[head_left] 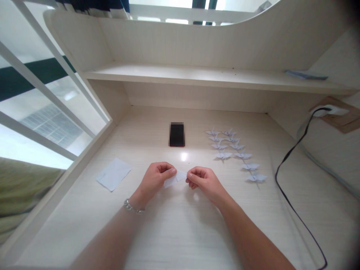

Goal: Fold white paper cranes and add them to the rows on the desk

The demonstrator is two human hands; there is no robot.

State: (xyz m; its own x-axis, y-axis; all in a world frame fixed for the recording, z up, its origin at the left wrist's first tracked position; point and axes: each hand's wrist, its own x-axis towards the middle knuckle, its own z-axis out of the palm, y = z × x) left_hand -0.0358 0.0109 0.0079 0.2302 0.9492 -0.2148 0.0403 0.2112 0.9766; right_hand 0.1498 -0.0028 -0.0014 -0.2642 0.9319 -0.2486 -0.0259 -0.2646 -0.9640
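Paper [180, 176], white and folded small, lies between my two hands. My left hand [157, 176] pinches its wider part between thumb and fingers; my right hand [204, 182] closes its fingertips on the narrow end. Left of my left hand, a white sheet [113, 174] lies on the desk [180, 240]. Folded paper cranes [256, 177] stand in two lines, right of and beyond my right hand.

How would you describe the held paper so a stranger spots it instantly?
On the pale desk, find the black rectangle. Below it in view, the left hand and right hand pinch a folded white paper. Unlike the flat sheet at left and paper birds at right, it's held.
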